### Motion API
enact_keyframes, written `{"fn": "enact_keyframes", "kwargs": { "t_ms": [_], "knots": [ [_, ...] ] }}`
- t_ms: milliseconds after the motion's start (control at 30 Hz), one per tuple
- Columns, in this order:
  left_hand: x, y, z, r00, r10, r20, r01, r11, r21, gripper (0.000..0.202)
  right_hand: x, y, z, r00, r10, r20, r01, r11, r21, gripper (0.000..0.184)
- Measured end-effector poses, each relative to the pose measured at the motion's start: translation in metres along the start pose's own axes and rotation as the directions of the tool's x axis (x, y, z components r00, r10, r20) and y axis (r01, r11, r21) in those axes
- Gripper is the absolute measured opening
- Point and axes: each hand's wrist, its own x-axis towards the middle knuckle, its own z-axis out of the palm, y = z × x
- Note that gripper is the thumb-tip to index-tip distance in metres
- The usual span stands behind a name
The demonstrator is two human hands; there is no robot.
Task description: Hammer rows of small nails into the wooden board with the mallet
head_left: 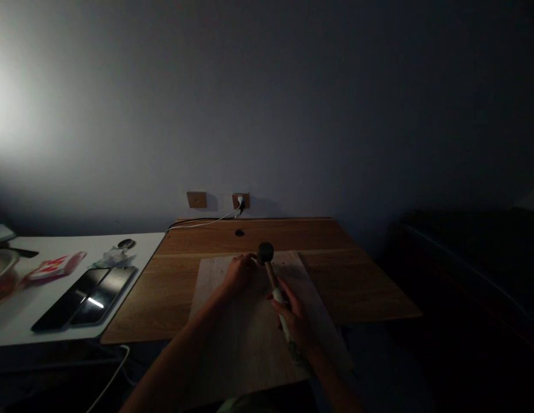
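A mallet [265, 252] with a dark, thick head and a pale handle is gripped by my right hand [296, 321], whose fingers wrap the handle about midway. Its head is over the far part of a light wooden board [245, 350]. Just left of the mallet head, my left hand [240, 274] rests near the board's far edge, fingers closed in a pinch. Whatever those fingertips hold, if anything, is too small and dark to make out. A few small dark marks dot the board's far end.
The board lies on a brown wooden table [361, 292] and overhangs its front edge. A white table [150, 246] adjoins on the left, bearing two dark-screened devices [94, 301], a red-and-white packet [55, 267] and a bowl [2, 269]. Cables [206, 222] run to a wall socket [246, 200].
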Motion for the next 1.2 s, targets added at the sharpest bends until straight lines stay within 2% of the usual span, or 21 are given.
{"fn": "enact_keyframes", "kwargs": {
  "t_ms": [100,167,300,433,600,700,933,1067,1200],
  "knots": [
    [0.000,0.000,0.001,0.998,-0.054,0.014,0.055,0.995,-0.088,0.045,0.001,-0.001,0.008,1.000,0.011,0.005,-0.011,1.000,0.001,0.067],
    [0.000,-0.001,0.002,0.998,-0.061,0.007,0.061,0.993,-0.104,0.044,0.001,0.000,0.010,1.000,0.022,0.001,-0.022,1.000,-0.016,0.069],
    [0.002,-0.004,0.003,0.998,-0.026,-0.058,0.022,0.996,-0.082,0.038,0.000,0.004,0.009,1.000,0.010,0.001,-0.010,0.999,-0.038,0.070],
    [0.001,-0.007,0.004,0.999,-0.041,-0.013,0.039,0.993,-0.111,0.042,0.001,0.009,0.008,1.000,-0.010,0.005,0.010,0.999,-0.047,0.069],
    [-0.001,-0.009,0.003,0.998,-0.018,-0.054,0.014,0.997,-0.072,0.043,0.002,0.012,0.010,1.000,-0.001,0.021,0.003,0.996,-0.091,0.068],
    [-0.001,-0.010,0.004,0.999,-0.018,-0.037,0.015,0.998,-0.060,0.039,0.002,0.013,0.009,1.000,-0.019,0.025,0.022,0.993,-0.120,0.067],
    [-0.001,-0.011,0.005,1.000,0.000,-0.018,-0.001,0.994,-0.108,0.038,0.002,0.012,0.010,1.000,-0.005,0.013,0.006,0.998,-0.063,0.067],
    [0.000,-0.013,0.006,0.998,0.003,-0.068,-0.007,0.998,-0.061,0.035,0.001,0.008,0.011,1.000,0.020,0.012,-0.019,0.998,-0.056,0.072],
    [0.000,-0.015,0.007,0.998,-0.004,-0.060,0.000,0.998,-0.070,0.038,0.002,0.008,0.010,1.000,0.029,0.005,-0.029,0.998,-0.058,0.071]
  ]
}}
